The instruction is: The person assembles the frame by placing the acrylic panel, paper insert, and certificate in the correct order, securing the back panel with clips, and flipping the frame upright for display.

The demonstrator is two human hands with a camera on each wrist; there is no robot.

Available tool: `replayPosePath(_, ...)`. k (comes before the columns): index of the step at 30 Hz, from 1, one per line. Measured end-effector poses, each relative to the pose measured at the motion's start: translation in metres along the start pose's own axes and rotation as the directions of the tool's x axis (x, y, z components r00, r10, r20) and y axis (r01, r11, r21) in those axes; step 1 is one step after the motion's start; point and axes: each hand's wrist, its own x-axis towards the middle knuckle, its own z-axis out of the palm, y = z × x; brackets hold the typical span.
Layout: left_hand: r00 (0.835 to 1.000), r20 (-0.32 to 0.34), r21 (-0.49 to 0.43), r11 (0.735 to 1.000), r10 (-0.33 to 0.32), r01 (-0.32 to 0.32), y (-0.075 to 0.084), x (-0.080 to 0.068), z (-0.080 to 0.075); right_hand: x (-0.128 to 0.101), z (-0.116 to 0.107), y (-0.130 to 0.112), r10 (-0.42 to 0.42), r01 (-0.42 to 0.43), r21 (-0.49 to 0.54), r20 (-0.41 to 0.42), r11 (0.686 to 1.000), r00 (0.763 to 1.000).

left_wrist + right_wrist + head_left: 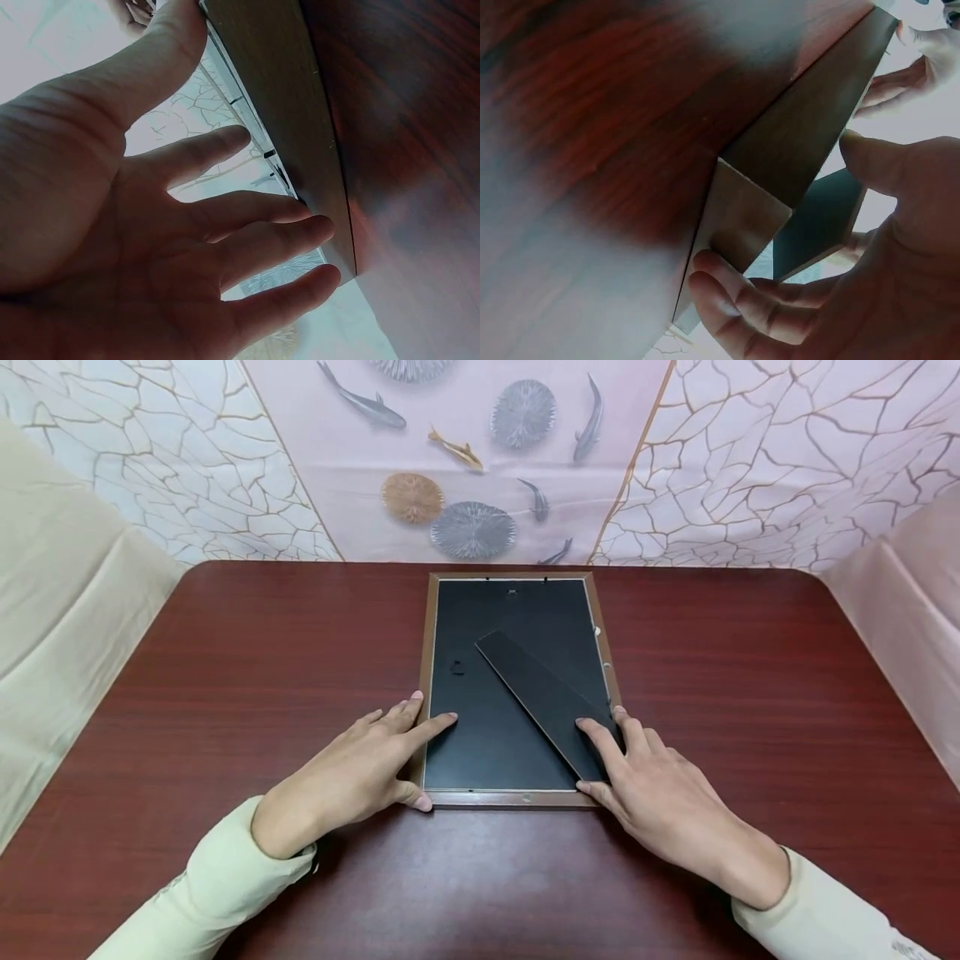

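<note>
A picture frame [510, 798] lies face down on the table, showing its black backing board [487, 735] inside a brown wooden border. Across the board slants a black easel stand [536, 689], running from near the middle to the lower right corner. My left hand [356, 768] rests on the lower left of the frame with fingers extended, its index finger on the board and thumb at the bottom edge. At the lower right corner, my right hand [660, 785] grips the frame between thumb and curved fingers, its index finger resting on the stand.
The dark red wooden table [262, 652] extends on both sides of the frame. Behind it hangs a patterned cloth [480, 443] with fish and round motifs. Pale fabric covers [52, 610] stand at the sides.
</note>
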Motion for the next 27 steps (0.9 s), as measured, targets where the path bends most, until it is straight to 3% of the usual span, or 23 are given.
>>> replayPosePath(13, 1.000, 0.006, -0.009, 1.000, -0.004, 0.004, -0.002, 0.000, 0.001, 0.000, 0.005, -0.001, -0.011, 0.009, -0.027, -0.070, 1.000, 0.998)
replayPosePath(18, 0.999, 0.020, -0.015, 0.999, -0.035, 0.035, -0.002, -0.002, -0.001, 0.004, -0.004, 0.007, 0.020, -0.017, 0.134, -0.016, 0.991, 1.000)
replayPosePath(23, 0.998, 0.013, -0.045, 0.997, -0.063, 0.063, -0.001, -0.001, 0.001, 0.011, -0.017, 0.029, 0.076, -0.091, 0.361, 0.057, 0.928, 0.996)
replayPosePath(27, 0.998, -0.004, -0.061, 0.996, -0.068, 0.067, -0.002, -0.002, 0.001, 0.016, -0.019, 0.043, 0.057, -0.086, 0.395, 0.084, 0.914, 0.995)
